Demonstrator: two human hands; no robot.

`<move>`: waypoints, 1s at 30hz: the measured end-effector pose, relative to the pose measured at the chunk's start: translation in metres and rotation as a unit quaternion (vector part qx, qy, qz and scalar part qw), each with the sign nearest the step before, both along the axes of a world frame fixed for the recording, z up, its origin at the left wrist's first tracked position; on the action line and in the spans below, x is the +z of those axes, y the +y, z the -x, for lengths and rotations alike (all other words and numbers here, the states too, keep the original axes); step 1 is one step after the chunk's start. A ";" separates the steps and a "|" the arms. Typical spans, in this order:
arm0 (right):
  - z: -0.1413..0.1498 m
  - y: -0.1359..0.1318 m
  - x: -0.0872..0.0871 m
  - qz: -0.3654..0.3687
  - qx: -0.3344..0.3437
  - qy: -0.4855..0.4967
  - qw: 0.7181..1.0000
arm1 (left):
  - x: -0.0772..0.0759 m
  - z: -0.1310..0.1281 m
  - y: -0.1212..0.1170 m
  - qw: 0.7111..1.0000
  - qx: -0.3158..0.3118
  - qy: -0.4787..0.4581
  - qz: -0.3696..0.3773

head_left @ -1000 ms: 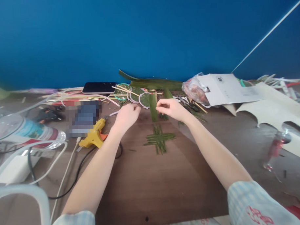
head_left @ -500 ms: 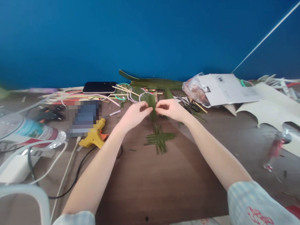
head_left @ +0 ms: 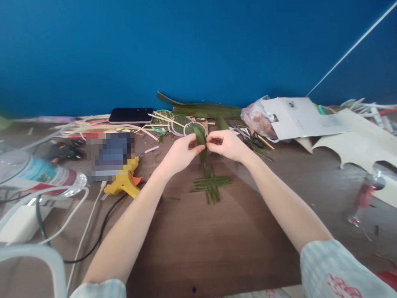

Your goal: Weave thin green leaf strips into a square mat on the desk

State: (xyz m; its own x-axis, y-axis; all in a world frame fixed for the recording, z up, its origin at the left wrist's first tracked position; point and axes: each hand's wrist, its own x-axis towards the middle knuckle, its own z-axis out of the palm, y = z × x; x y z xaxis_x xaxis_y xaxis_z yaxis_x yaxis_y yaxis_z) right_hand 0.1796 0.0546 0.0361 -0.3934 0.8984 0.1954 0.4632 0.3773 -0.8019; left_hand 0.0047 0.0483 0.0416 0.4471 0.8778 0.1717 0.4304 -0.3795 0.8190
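Note:
My left hand [head_left: 179,154] and my right hand [head_left: 226,144] meet over the brown table, both pinching the upper end of a green leaf strip [head_left: 201,142] that hangs down between them. Just below the hands, a crossed bundle of thin green leaf strips [head_left: 211,185] lies flat on the wooden board [head_left: 202,244]. Both arms reach forward from checked sleeves at the bottom edge.
A yellow glue gun [head_left: 124,180] with a black cord lies left of my hands. Behind are a dark phone [head_left: 130,115], round green discs [head_left: 181,123], long leaves [head_left: 203,109], sticks and scissors. Papers [head_left: 298,117] and cut cardboard [head_left: 364,147] fill the right; a plastic bottle [head_left: 30,172] lies left.
My left hand moved right from beside the leaf strip and took hold of it next to my right hand. The strip's top now bends between the fingers.

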 end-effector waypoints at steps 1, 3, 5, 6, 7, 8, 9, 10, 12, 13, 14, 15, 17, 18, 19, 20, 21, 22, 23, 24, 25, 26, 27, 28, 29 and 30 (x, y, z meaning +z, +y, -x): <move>-0.003 0.001 -0.001 -0.006 -0.014 -0.006 1.000 | 0.001 0.000 0.000 1.000 -0.009 -0.009 0.005; -0.010 0.005 -0.003 -0.019 -0.041 -0.021 0.999 | 0.004 0.001 -0.001 0.999 -0.022 -0.030 0.018; -0.018 0.010 -0.006 -0.026 -0.065 -0.039 0.997 | 0.006 0.002 0.000 0.998 -0.013 -0.051 0.032; -0.022 0.012 -0.009 -0.024 -0.075 -0.054 0.995 | 0.007 0.003 0.001 0.997 -0.002 -0.061 0.040; -0.026 0.014 -0.012 -0.022 -0.080 -0.071 0.994 | 0.007 0.004 0.002 0.996 0.011 -0.069 0.048; -0.028 0.015 -0.015 -0.022 -0.087 -0.089 0.992 | 0.007 0.005 0.003 0.996 0.026 -0.072 0.055; -0.030 0.017 -0.019 -0.028 -0.096 -0.108 0.989 | 0.007 0.005 0.005 0.995 0.043 -0.068 0.059; -0.032 0.018 -0.023 -0.038 -0.101 -0.128 0.986 | 0.006 0.006 0.006 0.995 0.058 -0.058 0.062; -0.032 0.020 -0.030 -0.060 -0.104 -0.163 0.979 | 0.004 0.007 0.007 0.994 0.083 -0.030 0.066; -0.032 0.021 -0.033 -0.067 -0.105 -0.175 0.977 | 0.002 0.007 0.008 0.993 0.091 -0.020 0.067; -0.031 0.022 -0.035 -0.073 -0.107 -0.182 0.975 | 0.000 0.007 0.008 0.993 0.096 -0.016 0.071; -0.030 0.022 -0.035 -0.078 -0.112 -0.185 0.973 | -0.001 0.007 0.008 0.992 0.098 -0.015 0.076; -0.028 0.021 -0.032 -0.078 -0.126 -0.168 0.975 | -0.003 0.006 0.008 0.992 0.094 -0.015 0.088; -0.025 0.019 -0.029 -0.072 -0.129 -0.150 0.978 | -0.004 0.005 0.008 0.992 0.089 -0.014 0.092; -0.023 0.017 -0.024 -0.056 -0.127 -0.120 0.983 | -0.004 0.005 0.008 0.992 0.083 -0.012 0.094; -0.020 0.014 -0.019 -0.031 -0.106 -0.085 0.990 | -0.005 0.005 0.008 0.993 0.077 -0.009 0.094; -0.016 0.011 -0.014 -0.005 -0.071 -0.049 0.996 | -0.005 0.004 0.007 0.993 0.071 -0.008 0.092; -0.013 0.008 -0.009 0.023 -0.036 -0.019 0.999 | -0.005 0.004 0.007 0.994 0.067 -0.009 0.089; -0.009 0.005 -0.004 0.055 -0.002 0.002 0.998 | -0.005 0.004 0.007 0.994 0.064 -0.010 0.087; -0.006 0.002 -0.001 0.078 0.024 0.018 0.997 | -0.005 0.004 0.007 0.994 0.062 -0.010 0.085; -0.003 0.000 0.002 0.085 0.038 0.023 0.995 | -0.006 0.004 0.007 0.995 0.060 -0.009 0.082; 0.000 -0.002 0.004 0.085 0.045 0.023 0.995 | -0.006 0.004 0.006 0.995 0.057 -0.009 0.080; 0.001 -0.004 0.005 0.082 0.048 0.019 0.995 | -0.007 0.004 0.006 0.996 0.053 -0.009 0.077; 0.002 -0.005 0.005 0.078 0.049 0.014 0.996 | -0.007 0.003 0.006 0.996 0.050 -0.007 0.075; 0.002 -0.005 0.004 0.073 0.048 0.008 0.996 | -0.007 0.003 0.005 0.996 0.048 -0.007 0.073; 0.002 -0.005 0.003 0.072 0.047 0.004 0.996 | -0.007 0.002 0.004 0.996 0.045 -0.008 0.074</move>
State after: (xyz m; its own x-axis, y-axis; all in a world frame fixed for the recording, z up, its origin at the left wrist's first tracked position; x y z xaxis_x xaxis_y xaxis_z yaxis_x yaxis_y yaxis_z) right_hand 0.1778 0.0500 0.0392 -0.4763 0.8763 0.0715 0.4237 0.3000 -0.8547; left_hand 0.0023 0.0525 0.0343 0.3630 0.9308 0.0435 0.4445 -0.2140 0.8698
